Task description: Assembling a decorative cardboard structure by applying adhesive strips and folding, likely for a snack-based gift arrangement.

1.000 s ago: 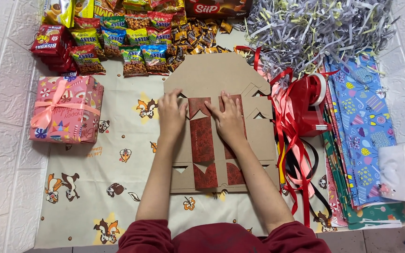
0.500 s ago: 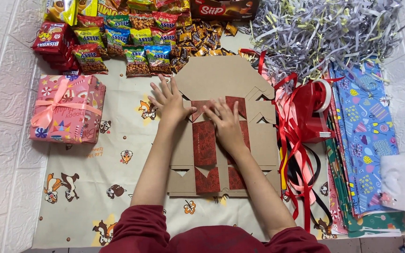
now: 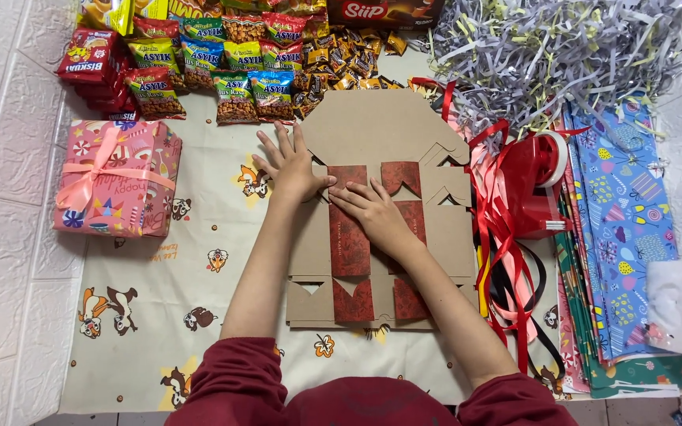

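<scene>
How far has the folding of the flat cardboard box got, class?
Done: one wrapped pink gift box sits at the left. In hand: the left hand and right hand press on the flat brown and red cardboard box blank. Left: the blank lies flat, unassembled; snack packets and ribbons lie loose.

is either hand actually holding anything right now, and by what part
Nothing is gripped. The left hand and right hand lie flat on the unfolded cardboard box, near its red folded flaps.
</scene>
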